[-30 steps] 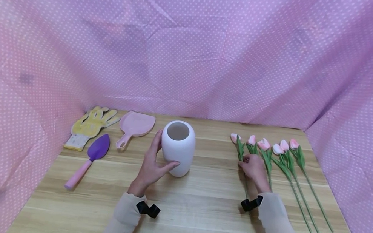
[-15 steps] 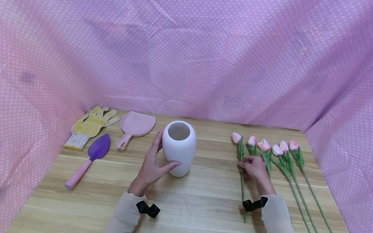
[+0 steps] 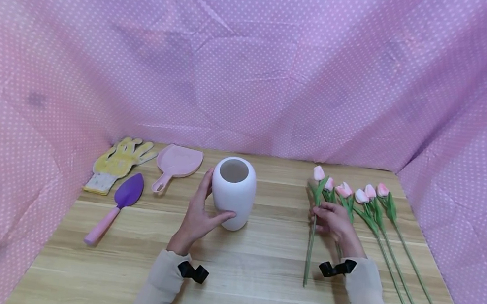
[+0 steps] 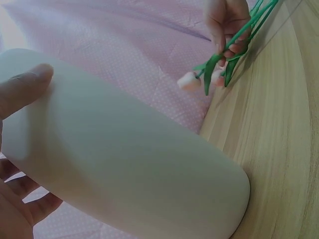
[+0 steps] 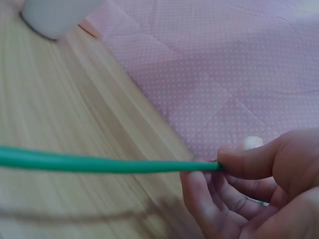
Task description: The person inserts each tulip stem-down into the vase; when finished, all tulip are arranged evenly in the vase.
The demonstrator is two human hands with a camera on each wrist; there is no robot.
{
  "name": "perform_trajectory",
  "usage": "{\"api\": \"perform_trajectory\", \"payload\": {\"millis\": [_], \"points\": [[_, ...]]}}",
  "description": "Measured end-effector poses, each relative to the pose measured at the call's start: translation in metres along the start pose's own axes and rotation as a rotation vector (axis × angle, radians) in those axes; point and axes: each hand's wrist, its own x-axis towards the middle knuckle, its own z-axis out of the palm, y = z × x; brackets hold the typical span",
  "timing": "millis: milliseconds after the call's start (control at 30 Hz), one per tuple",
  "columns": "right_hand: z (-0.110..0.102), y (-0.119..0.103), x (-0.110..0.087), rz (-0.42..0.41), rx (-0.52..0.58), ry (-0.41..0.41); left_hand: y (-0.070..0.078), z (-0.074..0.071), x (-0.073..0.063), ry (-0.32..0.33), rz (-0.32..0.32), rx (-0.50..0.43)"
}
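Note:
A white vase (image 3: 235, 196) stands upright on the table, its round mouth facing up. My left hand (image 3: 199, 216) grips its near left side, thumb in front and fingers behind; in the left wrist view the thumb (image 4: 30, 84) lies flat on the vase wall. On the right, my right hand (image 3: 336, 223) pinches the green stem of a pink-and-white tulip (image 3: 319, 174) just below its leaves. The right wrist view shows that stem (image 5: 109, 166) between thumb and index finger, raised off the wood with its shadow below. Beside this hand lies another tulip (image 3: 344, 190), its stem partly hidden.
More tulips (image 3: 382, 190) lie side by side at the right. On the left are a yellow and white glove (image 3: 117, 163), a pink dustpan-shaped scoop (image 3: 177, 161) and a purple trowel (image 3: 129, 192) with a pink handle. Pink dotted cloth (image 3: 251, 73) hangs around the wooden table (image 3: 256, 282).
My right hand has lifted the leftmost tulip off the table. Its bloom moved slightly right and its stem end swung left. The left hand and the vase have stayed put.

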Motion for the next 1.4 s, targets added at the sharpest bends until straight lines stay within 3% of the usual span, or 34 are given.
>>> {"api": "perform_trajectory", "payload": {"millis": [633,1000,1400], "points": [[-0.002,-0.009,-0.013,-0.114,0.356,-0.107,0.0,0.0,0.0,0.005,0.012,0.041],[0.0,-0.033,-0.027,-0.256,0.493,-0.049,0.0,0.002,0.001,0.012,0.015,0.047],[0.005,-0.073,-0.045,-0.444,0.77,-0.027,0.001,0.001,0.001,0.007,0.011,0.058]]}}
